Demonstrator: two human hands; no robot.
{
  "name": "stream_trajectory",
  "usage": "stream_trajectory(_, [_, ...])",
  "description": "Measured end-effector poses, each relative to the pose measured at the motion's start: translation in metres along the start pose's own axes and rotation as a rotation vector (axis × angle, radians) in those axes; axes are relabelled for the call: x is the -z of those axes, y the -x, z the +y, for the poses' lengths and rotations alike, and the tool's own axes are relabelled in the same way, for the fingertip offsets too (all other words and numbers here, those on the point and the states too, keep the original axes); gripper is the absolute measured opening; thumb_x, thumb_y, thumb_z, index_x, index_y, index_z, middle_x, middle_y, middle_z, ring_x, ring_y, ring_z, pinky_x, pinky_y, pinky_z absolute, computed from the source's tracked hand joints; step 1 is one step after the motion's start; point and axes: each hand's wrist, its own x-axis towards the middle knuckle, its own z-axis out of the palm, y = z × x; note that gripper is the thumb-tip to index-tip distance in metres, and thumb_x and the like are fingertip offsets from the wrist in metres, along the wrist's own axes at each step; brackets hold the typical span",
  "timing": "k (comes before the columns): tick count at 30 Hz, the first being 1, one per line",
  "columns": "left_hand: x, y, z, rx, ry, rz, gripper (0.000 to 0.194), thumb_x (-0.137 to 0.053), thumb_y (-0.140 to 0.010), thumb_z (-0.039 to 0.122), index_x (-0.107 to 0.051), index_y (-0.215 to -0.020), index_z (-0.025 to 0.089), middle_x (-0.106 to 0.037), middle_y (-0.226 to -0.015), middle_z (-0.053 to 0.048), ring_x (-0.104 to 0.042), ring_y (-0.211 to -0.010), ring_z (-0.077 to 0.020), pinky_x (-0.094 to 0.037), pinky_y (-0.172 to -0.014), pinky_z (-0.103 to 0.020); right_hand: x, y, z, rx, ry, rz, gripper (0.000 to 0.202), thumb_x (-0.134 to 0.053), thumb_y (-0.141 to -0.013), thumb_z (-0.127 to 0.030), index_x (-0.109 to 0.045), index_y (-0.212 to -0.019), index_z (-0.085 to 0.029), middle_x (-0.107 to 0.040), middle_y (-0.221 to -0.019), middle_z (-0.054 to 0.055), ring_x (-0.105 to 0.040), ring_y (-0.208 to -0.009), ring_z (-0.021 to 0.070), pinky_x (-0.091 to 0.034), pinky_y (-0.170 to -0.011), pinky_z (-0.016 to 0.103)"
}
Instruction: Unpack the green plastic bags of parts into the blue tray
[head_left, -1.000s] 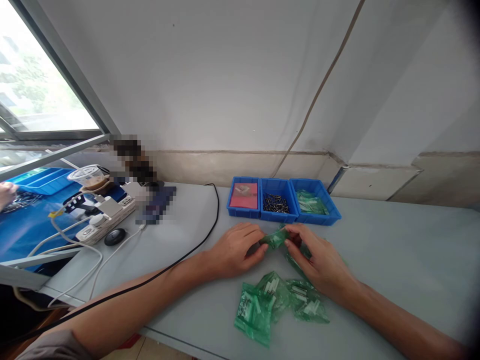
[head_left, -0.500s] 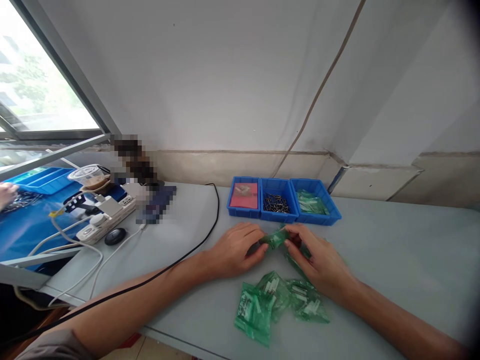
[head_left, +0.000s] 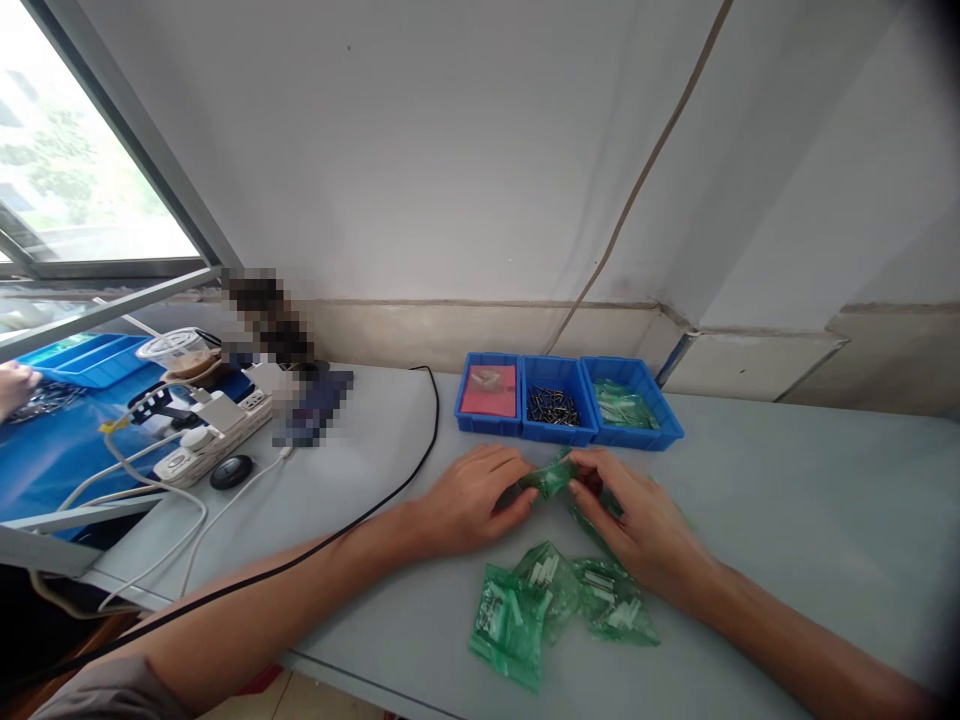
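Note:
A small green plastic bag (head_left: 553, 478) is stretched between my two hands, just in front of the blue bins. My left hand (head_left: 480, 500) pinches its left end between thumb and fingers. The other end is gripped by my right hand (head_left: 630, 515), whose fingers hide part of it. More green plastic shows under my right palm, partly covered. Closer to me lie several green bags with small pale and metal pieces inside, among them a left bag (head_left: 510, 625) and a right bag (head_left: 615, 600).
Three joined blue bins stand behind my hands: one with a red sheet (head_left: 487, 390), one with dark metal screws (head_left: 553, 407), one with green bags (head_left: 622, 405). A black cable (head_left: 390, 490) crosses my left forearm. At left are a power strip (head_left: 214, 435) and another person's hand (head_left: 13, 388).

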Motion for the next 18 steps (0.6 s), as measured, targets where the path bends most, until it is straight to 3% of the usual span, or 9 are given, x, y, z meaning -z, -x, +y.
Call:
stream_trajectory(10, [0.0006,0.0013,0.0019,0.011,0.04,0.066,0.022,-0.051,-0.109,0.03,-0.06,-0.124,0.018,-0.074,-0.105,-0.008,-0.069,-0.093,-0.023,-0.055,-0.09,-0.037,-0.0005,0.0012,0.0004,0.008,0.01,-0.01,0.018,-0.047,-0.11,-0.032,-0.055,-0.125,-0.028,-0.074,-0.105,0.006,-0.075,-0.088,0.0228,-0.06,-0.075,0.036])
stream_trajectory(18, [0.0012,0.0011,0.002,0.028,0.041,0.042,0.023,-0.049,-0.11,0.032,-0.059,-0.125,0.018,-0.074,-0.106,-0.009,-0.07,-0.095,-0.0233,-0.056,-0.091,-0.037,-0.0003,0.0011,0.0009,0.014,-0.007,-0.006,0.018,-0.048,-0.11,-0.032,-0.056,-0.125,-0.028,-0.074,-0.106,0.006,-0.074,-0.088,0.0224,-0.061,-0.074,0.035])
